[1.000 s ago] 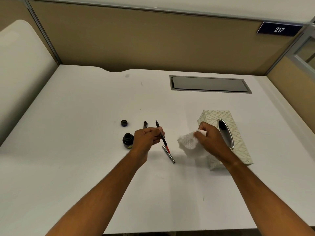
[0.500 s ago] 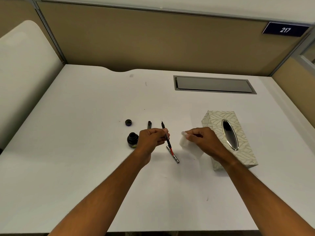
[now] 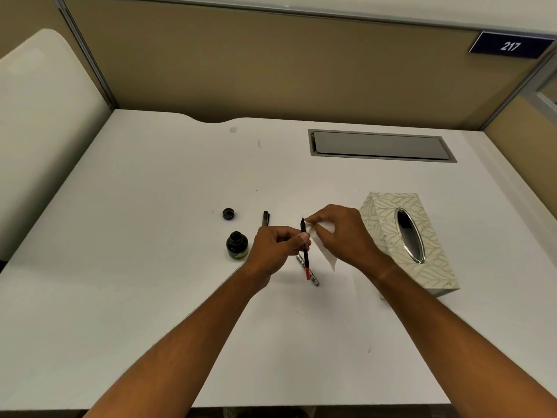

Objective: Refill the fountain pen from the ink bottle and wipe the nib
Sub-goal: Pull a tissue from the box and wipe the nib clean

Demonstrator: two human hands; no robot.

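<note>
In the middle of the white desk [image 3: 150, 236], the left hand [image 3: 275, 247] holds the pen part [image 3: 305, 245] up off the desk. Its fingers are curled round the thin black stick, w/ thumb & first finger pinching near the middle. The sharp nib end points to the far side. The red end points near, toward the person. This part looks very light & stiff, & thin, so it can roll or slip if held loose. Best to pinch it at the middle, like now, & keep fingers off the nib, bc the nib is likely wet w/ ink & can bend.

Just right of the nib, the right hand [image 3: 340, 233] pinches a white tissue [image 3: 327, 251]. Fingers are bent & closed on its top edge; the rest hangs down. Tissue is soft & floppy & tears easy, so a soft wipe seems right. I can't tell if it touches the nib yet.

Left of the left hand sits the ink bottle [image 3: 237, 245], open, no lid on. It looks dark inside, but how full it is I can't tell. A bump could spill it. Its small cap [image 3: 228, 213] lies a bit farther away. A black pen cap [image 3: 265, 218] lies right of that. A silver pen barrel [image 3: 313, 277] lies on the desk under the held part. At the right stands the tissue box [image 3: 416, 267]; its oval hole is dark.
</note>
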